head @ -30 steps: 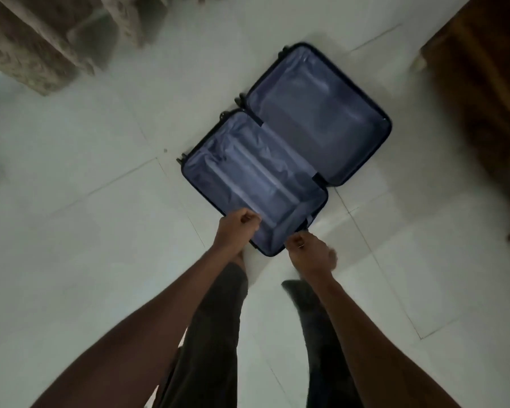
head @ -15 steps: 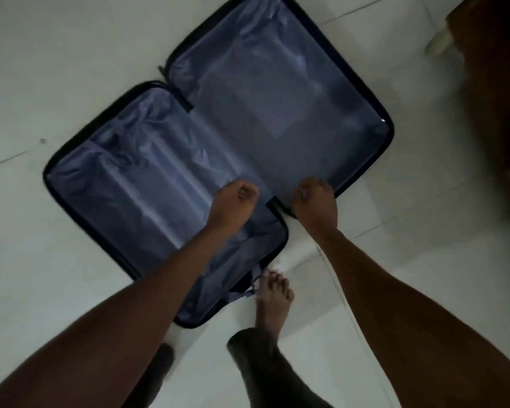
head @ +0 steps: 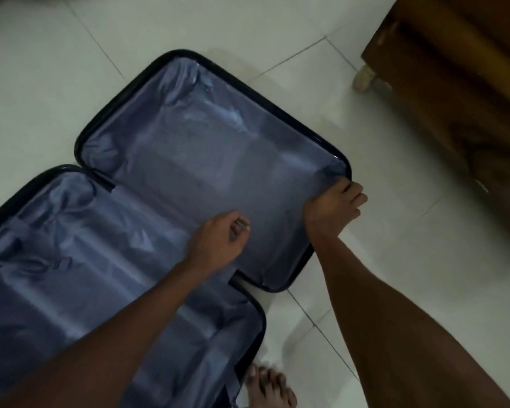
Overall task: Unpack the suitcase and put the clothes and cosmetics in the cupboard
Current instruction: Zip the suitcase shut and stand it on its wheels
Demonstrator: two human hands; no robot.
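**Both hands on the open suitcase**

The suitcase (head: 189, 178) lies open flat on the tiled floor (head: 42, 69), its two blue-lined halves side by side. Over the lining near the middle of the suitcase, the left hand (head: 215, 241) hangs with fingers curled; whether they pinch the fabric cannot be told. At the far half's right corner, the right hand (head: 333, 206) grips the dark rim, its fingers wrapped over the outside edge. Right of the suitcase, beyond that corner, stands a wooden cupboard (head: 454, 83). A bare foot (head: 270, 387) rests by the near half's edge.
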